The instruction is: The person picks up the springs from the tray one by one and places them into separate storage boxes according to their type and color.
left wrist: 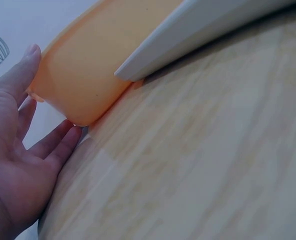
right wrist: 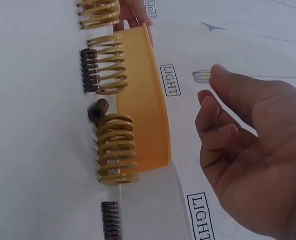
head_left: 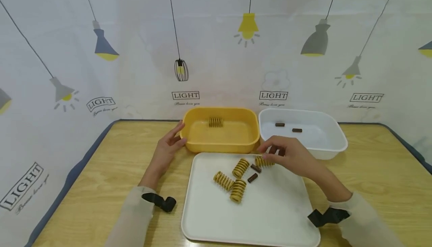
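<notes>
My left hand [head_left: 165, 149] touches the left end of the yellow plastic bin [head_left: 222, 147], its fingers spread along the wall; the left wrist view shows the same hand [left wrist: 18, 145] against the bin's outside. A yellow coil spring [head_left: 215, 122] lies inside. My right hand [head_left: 290, 155] hovers over the white tray [head_left: 263, 217], fingers loosely bent, beside a yellow spring [head_left: 263, 161] that it partly covers. In the right wrist view, nothing shows between that hand's [right wrist: 257, 150] fingers. Several yellow springs [head_left: 238, 190] and small dark brown springs [head_left: 252, 178] lie on the tray.
A white bin [head_left: 324, 153] stands right of the yellow one, with two small dark springs [head_left: 297, 130] in it. Both bins stand behind the tray on the wooden table [head_left: 111, 164], before a printed curtain [head_left: 216, 33].
</notes>
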`<state>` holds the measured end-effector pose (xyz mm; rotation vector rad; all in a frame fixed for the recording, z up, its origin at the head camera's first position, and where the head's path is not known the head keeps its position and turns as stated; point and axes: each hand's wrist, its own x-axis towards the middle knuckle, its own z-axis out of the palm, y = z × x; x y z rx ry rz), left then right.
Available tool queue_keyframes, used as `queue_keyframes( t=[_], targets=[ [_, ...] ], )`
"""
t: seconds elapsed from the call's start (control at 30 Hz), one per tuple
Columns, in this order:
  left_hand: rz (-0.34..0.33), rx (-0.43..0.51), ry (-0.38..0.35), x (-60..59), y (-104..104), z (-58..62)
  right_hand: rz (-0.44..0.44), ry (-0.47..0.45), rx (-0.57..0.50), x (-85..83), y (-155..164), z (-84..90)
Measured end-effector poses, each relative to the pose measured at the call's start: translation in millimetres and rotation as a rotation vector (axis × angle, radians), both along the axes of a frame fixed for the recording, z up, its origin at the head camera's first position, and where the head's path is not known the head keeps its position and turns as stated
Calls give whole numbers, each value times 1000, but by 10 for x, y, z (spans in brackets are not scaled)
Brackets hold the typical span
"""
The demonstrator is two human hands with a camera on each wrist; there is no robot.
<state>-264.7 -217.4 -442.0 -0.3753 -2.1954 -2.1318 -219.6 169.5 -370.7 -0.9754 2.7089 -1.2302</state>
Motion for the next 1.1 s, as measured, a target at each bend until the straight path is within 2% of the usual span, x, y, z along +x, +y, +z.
queue_keyframes(
  t=[0.13, 0.27, 0.37, 0.43, 0.57, 0.67, 0.83, 0.93, 1.1],
  targets=[
    [-16, -5, -19, 71, 9, 125, 82, -68, 0, 41, -103, -24],
    [-15, -42, -30, 105, 30, 233, 179, -75, 15, 70, -176, -47],
    [-7, -73, -34, 99, 25, 269, 265, -90, 23, 88, -226, -78],
    [-3, -83, -39, 96, 24, 270, 329, -111, 18, 101, -250, -106],
    [13, -79, -28, 33, 4, 97, 435, -136, -7, 117, -275, -198],
    [25, -72, -12, -24, -16, -37, 466, -155, -7, 109, -293, -283],
    [14, -68, -38, -11, -10, -57, 472, -199, 16, 111, -306, -390],
    [-4, -59, -48, 38, 12, 6, 465, -199, 17, 116, -312, -402],
    [5, -74, -36, 121, 36, 179, 465, -165, 10, 105, -364, -363]
  ],
)
